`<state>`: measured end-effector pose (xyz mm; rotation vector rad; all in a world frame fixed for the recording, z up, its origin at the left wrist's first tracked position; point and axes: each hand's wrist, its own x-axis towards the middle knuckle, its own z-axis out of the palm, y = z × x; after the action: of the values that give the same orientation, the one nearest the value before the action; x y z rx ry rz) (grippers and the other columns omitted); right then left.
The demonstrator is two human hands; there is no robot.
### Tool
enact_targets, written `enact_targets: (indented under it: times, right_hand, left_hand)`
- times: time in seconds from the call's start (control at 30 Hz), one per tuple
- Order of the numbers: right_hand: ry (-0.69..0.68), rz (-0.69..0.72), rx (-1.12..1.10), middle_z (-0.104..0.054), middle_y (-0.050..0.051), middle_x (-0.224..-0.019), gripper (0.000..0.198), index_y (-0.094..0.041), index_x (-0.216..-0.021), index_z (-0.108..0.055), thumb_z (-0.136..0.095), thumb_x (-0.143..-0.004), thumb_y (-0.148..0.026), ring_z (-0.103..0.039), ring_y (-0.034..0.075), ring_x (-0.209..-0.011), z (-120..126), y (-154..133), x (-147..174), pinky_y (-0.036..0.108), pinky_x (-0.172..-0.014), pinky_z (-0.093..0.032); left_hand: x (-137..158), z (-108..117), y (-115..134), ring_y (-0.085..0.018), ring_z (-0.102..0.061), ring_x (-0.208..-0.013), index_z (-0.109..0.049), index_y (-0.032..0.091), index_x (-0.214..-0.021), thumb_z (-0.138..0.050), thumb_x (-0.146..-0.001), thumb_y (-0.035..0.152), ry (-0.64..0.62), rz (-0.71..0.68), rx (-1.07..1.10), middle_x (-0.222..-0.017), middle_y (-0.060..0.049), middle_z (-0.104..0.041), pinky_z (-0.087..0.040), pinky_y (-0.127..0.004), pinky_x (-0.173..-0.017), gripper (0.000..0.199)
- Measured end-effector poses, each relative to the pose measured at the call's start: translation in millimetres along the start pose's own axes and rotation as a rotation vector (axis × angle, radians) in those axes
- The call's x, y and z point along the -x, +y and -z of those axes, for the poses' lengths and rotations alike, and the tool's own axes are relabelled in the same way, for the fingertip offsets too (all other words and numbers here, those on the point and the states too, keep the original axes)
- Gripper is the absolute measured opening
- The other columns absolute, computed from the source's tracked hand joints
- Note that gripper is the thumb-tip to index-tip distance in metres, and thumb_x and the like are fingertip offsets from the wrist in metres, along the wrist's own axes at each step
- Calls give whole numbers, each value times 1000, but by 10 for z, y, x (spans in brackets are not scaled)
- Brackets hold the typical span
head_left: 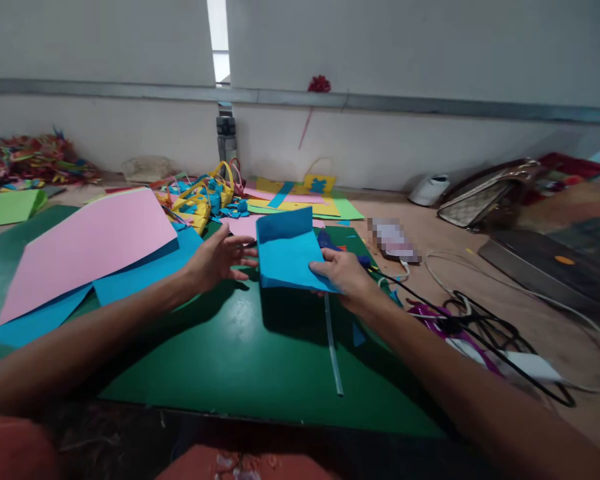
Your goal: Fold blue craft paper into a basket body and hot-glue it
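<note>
A folded piece of blue paper (290,250), with one edge standing up at the back, is held above the green mat (220,360). My right hand (345,273) pinches its right side, thumb on top and fingers underneath. Just left of the paper, my left hand (225,257) is spread with nothing in it, fingertips close to the paper's left edge. Behind my right hand a dark blue tool, perhaps a glue gun (325,239), is mostly hidden. A clear glue stick (333,350) sticks out below the blue paper.
Pink sheets (97,247) over blue ones lie at left. Yellow and blue paper baskets (205,197) stand behind. At right are a phone (395,240), tangled black cables (495,327), a dark laptop (540,267) and a bag (485,193). Paper scraps (40,160) heap at far left.
</note>
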<state>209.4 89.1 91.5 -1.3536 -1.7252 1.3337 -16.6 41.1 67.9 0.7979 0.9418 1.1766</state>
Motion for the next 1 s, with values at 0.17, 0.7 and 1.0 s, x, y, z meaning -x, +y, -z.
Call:
enact_targets:
  times: [0.17, 0.7, 1.0]
  right_hand:
    - [-30, 40, -41, -47, -8, -50, 16, -18, -82, -53, -55, -67, -22, -43, 8, -40, -94, 96, 127, 20, -38, -34]
    - [-1, 367, 144, -65, 5, -79, 37, -18, -105, -53, -60, -70, -27, -63, 18, -68, -44, 203, 240, 27, -55, -50]
    - [85, 584, 468, -68, 8, -96, 42, -19, -119, -52, -51, -77, -24, -65, 20, -75, -46, 312, 249, 35, -68, -53]
  left_hand:
    - [145, -115, -241, -21, -62, -77, -55, 20, -106, -50, -75, 63, -88, 64, -64, -94, -10, -64, -52, -30, -55, 54]
    - [245, -77, -264, -24, -54, -101, -43, 21, -124, -57, -74, 23, 125, -696, -969, -111, -9, -58, -46, -37, -85, 52]
    - [220, 49, -257, -26, -50, -102, -19, 22, -139, -51, -64, 13, 187, -822, -1466, -111, -11, -51, -46, -39, -81, 82]
